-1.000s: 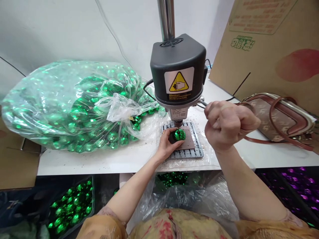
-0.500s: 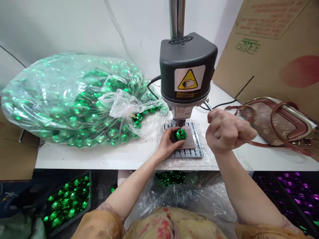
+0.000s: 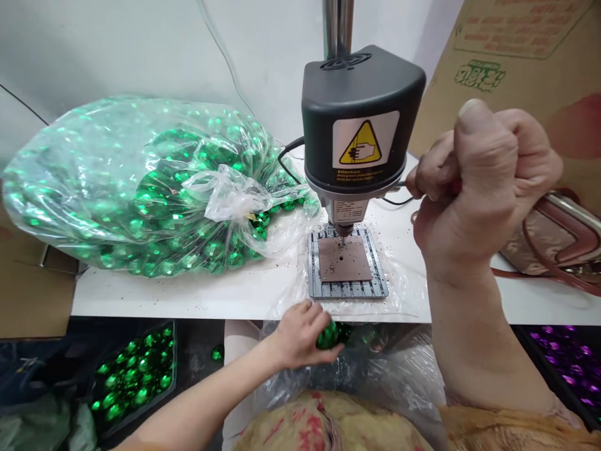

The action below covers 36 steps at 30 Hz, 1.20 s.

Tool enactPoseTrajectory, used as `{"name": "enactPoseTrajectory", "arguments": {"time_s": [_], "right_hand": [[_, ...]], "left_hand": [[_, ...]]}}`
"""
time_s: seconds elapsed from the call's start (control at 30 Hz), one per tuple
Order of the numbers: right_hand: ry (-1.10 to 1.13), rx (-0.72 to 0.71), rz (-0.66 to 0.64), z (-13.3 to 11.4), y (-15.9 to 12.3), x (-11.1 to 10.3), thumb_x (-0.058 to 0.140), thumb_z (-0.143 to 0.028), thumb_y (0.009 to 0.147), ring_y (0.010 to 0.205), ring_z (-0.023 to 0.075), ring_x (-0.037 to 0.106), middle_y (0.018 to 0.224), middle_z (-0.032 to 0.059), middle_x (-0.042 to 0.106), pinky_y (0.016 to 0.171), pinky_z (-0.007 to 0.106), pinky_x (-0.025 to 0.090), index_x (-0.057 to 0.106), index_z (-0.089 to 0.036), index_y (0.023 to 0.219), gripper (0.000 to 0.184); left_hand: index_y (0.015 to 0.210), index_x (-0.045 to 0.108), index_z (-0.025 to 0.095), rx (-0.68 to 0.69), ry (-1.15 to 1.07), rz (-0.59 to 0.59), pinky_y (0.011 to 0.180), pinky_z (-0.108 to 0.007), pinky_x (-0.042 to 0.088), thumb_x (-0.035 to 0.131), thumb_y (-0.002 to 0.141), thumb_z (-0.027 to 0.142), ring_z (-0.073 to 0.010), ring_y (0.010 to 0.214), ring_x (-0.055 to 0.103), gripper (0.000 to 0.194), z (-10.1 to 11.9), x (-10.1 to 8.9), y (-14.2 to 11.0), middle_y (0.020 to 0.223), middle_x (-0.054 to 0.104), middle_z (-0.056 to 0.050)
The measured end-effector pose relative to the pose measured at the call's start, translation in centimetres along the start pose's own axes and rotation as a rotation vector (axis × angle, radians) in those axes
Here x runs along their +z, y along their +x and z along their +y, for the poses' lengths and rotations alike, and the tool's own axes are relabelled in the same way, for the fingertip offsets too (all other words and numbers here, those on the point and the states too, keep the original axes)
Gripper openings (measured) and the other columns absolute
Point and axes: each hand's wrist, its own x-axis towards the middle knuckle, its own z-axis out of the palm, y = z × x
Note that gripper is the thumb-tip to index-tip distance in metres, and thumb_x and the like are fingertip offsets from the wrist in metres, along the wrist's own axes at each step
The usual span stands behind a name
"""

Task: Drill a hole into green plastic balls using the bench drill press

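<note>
My left hand [image 3: 300, 335] is closed round a shiny green faceted ball [image 3: 327, 336], held below the table's front edge over a clear plastic bag [image 3: 375, 369] in my lap. My right hand [image 3: 479, 188] is a raised fist gripping the thin metal lever of the small bench drill [image 3: 361, 125]. The drill's head sits high, and its bit hangs over a brown pad [image 3: 344, 258] on the grey slotted base plate [image 3: 347, 289]. Nothing lies on the pad but dark specks.
A big clear bag of green balls [image 3: 136, 188] fills the table's left half. A brown handbag [image 3: 558, 238] and a cardboard box [image 3: 526, 69] stand at right. Below are a tray of green balls [image 3: 136, 376] and purple balls [image 3: 568, 357].
My left hand took the green ball off the drill's pad and brought it down below the table edge. My right hand rose with the lever, and the drill head went up.
</note>
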Motion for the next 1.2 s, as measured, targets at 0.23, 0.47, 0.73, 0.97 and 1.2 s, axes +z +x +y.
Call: {"name": "enactPoseTrajectory", "arguments": {"time_s": [0.23,0.47,0.73,0.97,1.2], "right_hand": [[-0.014,-0.014,-0.011,0.3,-0.1,-0.4,0.063,-0.028,0.084,0.037,0.0066,0.031,0.042,-0.0076,0.038,0.042,0.030,0.024,0.038,-0.022,0.055,0.038],[0.014,-0.006,-0.049,0.3,0.0,-0.6,0.064,-0.029,0.083,0.037,0.0077,0.035,0.043,-0.0078,0.039,0.040,0.031,0.024,0.039,-0.022,0.055,0.038],[0.028,-0.008,-0.061,0.2,-0.1,-0.6,0.064,-0.029,0.084,0.038,0.0060,0.034,0.043,-0.0085,0.035,0.040,0.029,0.022,0.037,-0.022,0.057,0.039],[0.035,0.007,-0.058,0.2,-0.2,-0.7,0.064,-0.029,0.085,0.040,0.0047,0.037,0.045,-0.0082,0.037,0.041,0.028,0.024,0.039,-0.021,0.058,0.038],[0.043,-0.010,-0.057,0.3,-0.3,-0.7,0.064,-0.030,0.085,0.041,0.0027,0.037,0.046,-0.0090,0.037,0.043,0.024,0.025,0.038,-0.019,0.059,0.039]], "left_hand": [[0.108,0.061,0.017,0.191,0.106,0.219,0.061,-0.030,0.046,0.059,0.092,0.058,-0.0180,0.068,0.057,0.044,-3.2,-0.8,0.5,0.076,0.062,-0.004],[0.114,0.067,0.018,-0.482,0.200,0.168,0.092,-0.040,0.050,0.047,0.087,0.000,-0.0277,0.106,0.063,0.037,-16.2,-0.6,13.5,0.112,0.069,-0.014],[0.122,0.065,0.015,-0.360,-0.234,0.033,0.111,-0.046,0.044,0.072,0.073,0.014,-0.0321,0.124,0.057,0.049,-20.2,3.7,17.6,0.129,0.066,-0.013],[0.114,0.067,0.017,-0.637,-0.547,0.240,0.084,-0.041,0.057,0.059,0.091,0.032,-0.0236,0.089,0.068,0.029,-18.3,2.1,15.5,0.108,0.068,-0.012],[0.123,0.059,0.021,-0.778,-1.504,0.326,0.067,-0.028,0.059,0.073,0.084,0.047,-0.0157,0.078,0.070,0.049,-11.4,-1.7,10.3,0.103,0.069,-0.006]]}}
